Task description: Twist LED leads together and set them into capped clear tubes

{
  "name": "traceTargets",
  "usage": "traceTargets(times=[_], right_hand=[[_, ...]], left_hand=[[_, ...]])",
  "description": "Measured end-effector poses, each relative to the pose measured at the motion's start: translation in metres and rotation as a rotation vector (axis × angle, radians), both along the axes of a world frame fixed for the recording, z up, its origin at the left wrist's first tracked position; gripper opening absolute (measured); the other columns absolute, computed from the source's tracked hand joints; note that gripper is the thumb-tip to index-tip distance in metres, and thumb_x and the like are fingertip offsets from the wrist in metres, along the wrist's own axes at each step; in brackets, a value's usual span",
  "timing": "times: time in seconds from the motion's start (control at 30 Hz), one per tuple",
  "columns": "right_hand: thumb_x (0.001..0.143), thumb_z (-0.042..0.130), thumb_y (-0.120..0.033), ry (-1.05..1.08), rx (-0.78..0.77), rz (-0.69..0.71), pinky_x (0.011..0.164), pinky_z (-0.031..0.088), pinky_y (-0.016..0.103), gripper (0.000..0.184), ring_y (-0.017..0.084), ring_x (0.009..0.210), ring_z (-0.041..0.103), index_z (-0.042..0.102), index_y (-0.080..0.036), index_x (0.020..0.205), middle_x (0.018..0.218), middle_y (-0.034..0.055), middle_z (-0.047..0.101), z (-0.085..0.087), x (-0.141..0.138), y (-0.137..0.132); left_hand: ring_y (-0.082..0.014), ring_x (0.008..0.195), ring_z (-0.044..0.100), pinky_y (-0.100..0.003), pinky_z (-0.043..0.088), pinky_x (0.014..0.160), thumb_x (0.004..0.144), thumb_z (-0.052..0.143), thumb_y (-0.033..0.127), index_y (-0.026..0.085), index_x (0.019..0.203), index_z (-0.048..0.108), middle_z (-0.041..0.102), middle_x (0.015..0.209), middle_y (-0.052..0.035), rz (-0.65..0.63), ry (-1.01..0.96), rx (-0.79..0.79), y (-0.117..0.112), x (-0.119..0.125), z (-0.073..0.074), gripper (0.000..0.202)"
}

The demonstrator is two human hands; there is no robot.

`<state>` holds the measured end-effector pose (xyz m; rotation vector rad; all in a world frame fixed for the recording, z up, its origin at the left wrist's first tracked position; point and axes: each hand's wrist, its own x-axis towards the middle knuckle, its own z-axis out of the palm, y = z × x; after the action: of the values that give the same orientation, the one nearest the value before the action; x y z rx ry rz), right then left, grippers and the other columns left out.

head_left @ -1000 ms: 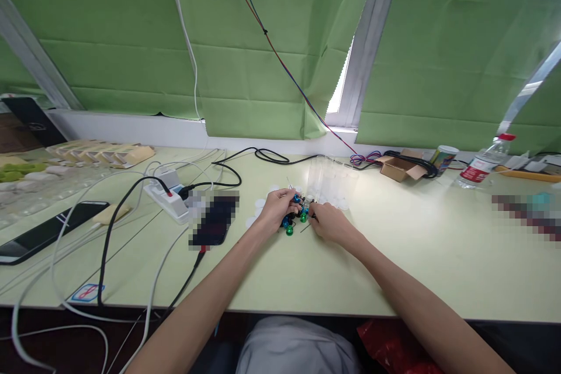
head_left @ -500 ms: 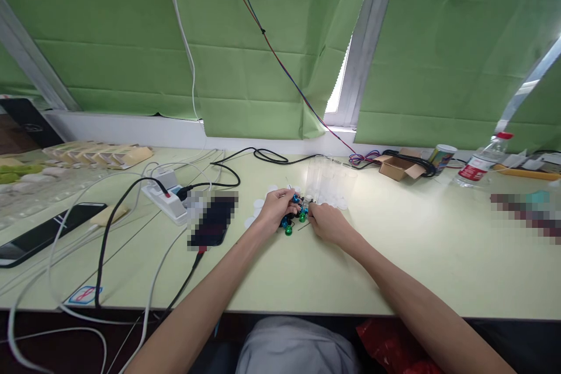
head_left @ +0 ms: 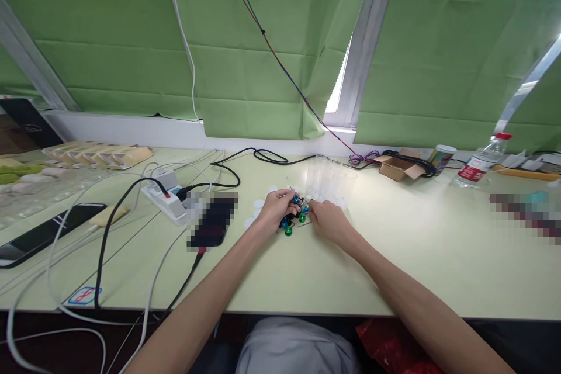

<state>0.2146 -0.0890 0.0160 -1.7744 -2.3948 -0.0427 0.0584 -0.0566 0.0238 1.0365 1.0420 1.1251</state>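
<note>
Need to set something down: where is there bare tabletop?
The widest free patch lies right of the right hand, short of the bottle and blurred item. A smaller one lies between the forearms, toward the front edge of the table. Crowded: the small blue and green parts by the left hand, and the power strip with cables.
</note>
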Motion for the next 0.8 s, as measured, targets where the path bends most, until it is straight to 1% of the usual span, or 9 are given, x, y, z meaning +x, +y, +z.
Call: traceTargets(times=[0.27,0.53,0.63,0.8], right_hand=[[0.096,0.041,-0.02,0.004,-0.005,-0.003,0.053,0.022,0.027,0.016,0.02,0.07,0.059,0.055,-0.017,0.09,0.081,0.0085,0.063,-0.0004,0.0018,0.0019],[0.098,0.039,-0.023,0.054,-0.009,-0.005,0.054,0.023,0.026,0.014,0.02,0.073,0.06,0.052,-0.018,0.098,0.083,0.0075,0.063,-0.0005,0.003,0.0023],[0.098,0.039,-0.025,0.069,0.0,-0.008,0.053,0.023,0.026,0.014,0.02,0.072,0.059,0.052,-0.018,0.096,0.081,0.0068,0.063,-0.0011,0.0035,0.003],[0.1,0.037,-0.027,0.113,0.03,-0.014,0.052,0.024,0.025,0.016,0.018,0.068,0.058,0.05,-0.019,0.095,0.078,0.0051,0.063,-0.0005,0.0032,0.0036]], left_hand=[[-0.0087,0.049,0.056,-0.02,0.045,0.049,0.085,0.06,0.026,0.01,0.079,0.064,0.062,0.06,-0.0047,-0.012,0.003,0.015,0.0025,-0.001,-0.0025,0.018],[-0.0088,0.048,0.055,-0.02,0.046,0.05,0.085,0.061,0.026,0.01,0.078,0.064,0.06,0.059,-0.0036,-0.009,-0.004,0.018,0.0015,-0.0004,-0.0016,0.018],[-0.0088,0.049,0.056,-0.02,0.046,0.05,0.085,0.061,0.026,0.01,0.077,0.064,0.06,0.059,-0.0035,-0.006,-0.003,0.019,0.0002,-0.0001,0.0001,0.018],[-0.0082,0.046,0.054,-0.019,0.045,0.051,0.086,0.06,0.025,0.01,0.076,0.064,0.059,0.054,-0.0031,-0.008,0.02,0.0,-0.0037,0.0,0.0054,0.018]])
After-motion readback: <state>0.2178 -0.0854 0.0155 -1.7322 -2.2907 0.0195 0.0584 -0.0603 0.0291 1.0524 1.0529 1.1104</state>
